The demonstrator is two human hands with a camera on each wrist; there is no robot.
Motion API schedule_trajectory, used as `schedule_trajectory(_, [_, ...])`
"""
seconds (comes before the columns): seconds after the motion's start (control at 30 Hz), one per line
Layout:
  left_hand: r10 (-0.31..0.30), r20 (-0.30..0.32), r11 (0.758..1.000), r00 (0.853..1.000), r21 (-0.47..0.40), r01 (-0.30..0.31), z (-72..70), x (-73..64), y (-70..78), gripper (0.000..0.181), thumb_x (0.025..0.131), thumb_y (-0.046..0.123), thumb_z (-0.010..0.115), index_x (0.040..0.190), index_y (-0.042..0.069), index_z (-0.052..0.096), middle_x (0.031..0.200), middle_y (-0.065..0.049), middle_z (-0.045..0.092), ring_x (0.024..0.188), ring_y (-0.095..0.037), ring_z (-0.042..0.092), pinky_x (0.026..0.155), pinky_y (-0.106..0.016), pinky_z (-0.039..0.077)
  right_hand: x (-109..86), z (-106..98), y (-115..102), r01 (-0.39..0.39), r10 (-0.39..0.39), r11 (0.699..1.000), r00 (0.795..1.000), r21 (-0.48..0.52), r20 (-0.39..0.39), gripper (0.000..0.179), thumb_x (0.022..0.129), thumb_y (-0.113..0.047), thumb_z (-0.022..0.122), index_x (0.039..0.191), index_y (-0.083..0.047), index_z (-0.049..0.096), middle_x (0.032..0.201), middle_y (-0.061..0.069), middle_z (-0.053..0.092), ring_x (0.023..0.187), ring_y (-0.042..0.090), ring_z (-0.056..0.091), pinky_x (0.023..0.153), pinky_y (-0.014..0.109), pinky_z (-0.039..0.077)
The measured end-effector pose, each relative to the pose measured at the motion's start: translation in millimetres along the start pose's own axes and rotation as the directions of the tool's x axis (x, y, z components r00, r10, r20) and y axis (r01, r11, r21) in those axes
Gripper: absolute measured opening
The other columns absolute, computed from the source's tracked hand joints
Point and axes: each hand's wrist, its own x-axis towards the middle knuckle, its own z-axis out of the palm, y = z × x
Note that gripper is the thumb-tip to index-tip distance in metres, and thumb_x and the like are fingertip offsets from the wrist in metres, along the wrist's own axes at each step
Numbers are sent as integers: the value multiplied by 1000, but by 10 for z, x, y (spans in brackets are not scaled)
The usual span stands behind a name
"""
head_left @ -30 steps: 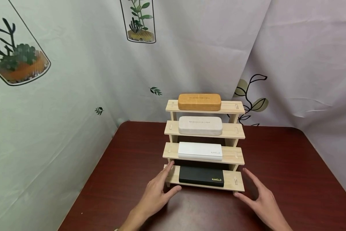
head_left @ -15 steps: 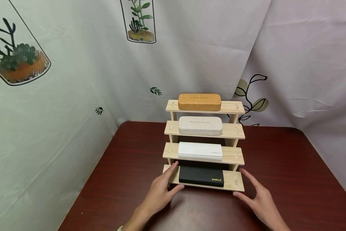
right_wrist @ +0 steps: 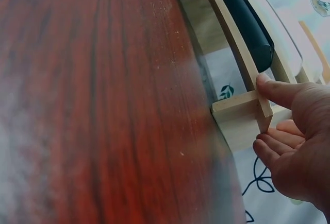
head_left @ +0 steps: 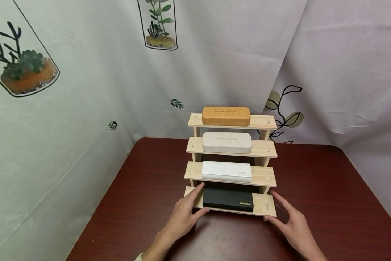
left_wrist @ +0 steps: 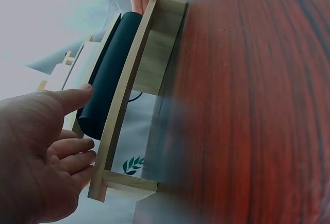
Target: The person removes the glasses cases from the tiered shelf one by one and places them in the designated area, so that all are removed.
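Observation:
A four-tier wooden display stand (head_left: pixel 260 204) holds one glasses case per step. On its lowest step lies a black case (head_left: pixel 228 198) with gold lettering. My left hand (head_left: pixel 182 217) is at this case's left end, thumb at the front corner and index fingertip at the back corner. In the left wrist view, its thumb overlaps the black case (left_wrist: pixel 113 74) and the other fingers bend loosely beside the end. My right hand (head_left: pixel 294 226) grips the right end of the lowest step, thumb against the front edge, as the right wrist view shows too.
Above sit a white case (head_left: pixel 226 170), a pale grey case (head_left: pixel 227 142) and, topmost, a tan case (head_left: pixel 226 116). The stand is on a dark red wooden table (head_left: pixel 149 174). A white cloth (head_left: pixel 231 54) with printed plants hangs close behind.
My left hand has moved right, from the step's left end to the black case's end. The right hand has shifted slightly inward onto the step. The stand and cases stay put.

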Motion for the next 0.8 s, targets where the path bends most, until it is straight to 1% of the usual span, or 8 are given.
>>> schedule_trajectory(0.1, [-3,10,1000,1000,-3,3,18,5,-13,81,95,30,83,163,14,44,161,-3,52,144,-22,52,109,-56,49,0,1,7,10,-10,1000,1000,1,-11,83,77,-22,98,150,-11,61,134,20,71,117,19,69,91,-2,33])
schedule_trajectory(0.2, [-7,18,1000,1000,-3,7,39,15,-29,80,96,32,82,164,15,43,161,-1,51,143,-22,53,108,-57,49,0,4,12,20,-20,1000,1000,3,-13,82,77,-21,98,149,-10,62,134,20,71,118,15,68,92,-2,33])
schedule_trajectory(0.33, [-1,20,1000,1000,-1,1,52,32,-40,80,96,31,82,164,15,43,161,-1,51,143,-22,53,109,-57,49,0,10,17,22,-22,1000,1000,0,-9,82,77,-21,98,149,-9,61,135,20,70,118,22,68,92,-2,32])
schedule_trajectory(0.43, [8,22,1000,1000,-1,-8,50,45,-41,79,95,30,83,163,13,45,160,-2,52,143,-23,53,109,-56,49,1,10,17,28,-28,1000,1000,0,-9,82,77,-21,97,150,-11,61,136,20,69,121,21,66,93,-2,31])
schedule_trajectory(0.57, [11,31,1000,999,-8,-11,48,57,-45,79,94,30,84,161,12,47,159,-3,53,143,-23,54,110,-54,49,4,14,28,53,-53,999,998,9,-15,82,77,-19,98,150,-12,62,138,20,69,127,0,56,94,-2,29])
schedule_trajectory(0.67, [9,36,1000,999,-8,-8,46,66,-50,79,94,31,84,161,12,48,159,-4,54,142,-23,54,110,-54,49,11,17,39,72,-72,997,997,17,-18,81,76,-18,98,149,-12,62,139,20,68,126,-15,45,94,-1,29])
schedule_trajectory(0.73, [8,41,1000,999,-5,-8,43,72,-54,79,93,31,84,160,12,48,158,-4,55,142,-23,55,110,-54,50,20,16,42,79,-79,997,997,14,-17,81,76,-19,98,149,-12,63,139,19,68,125,-18,43,94,-1,30])
schedule_trajectory(0.8, [10,44,1000,999,-2,-9,39,78,-59,78,93,31,84,160,12,48,158,-5,55,142,-24,55,110,-54,50,29,13,42,80,-80,997,997,8,-11,81,76,-19,98,148,-12,63,139,18,68,124,-15,47,93,-1,31])
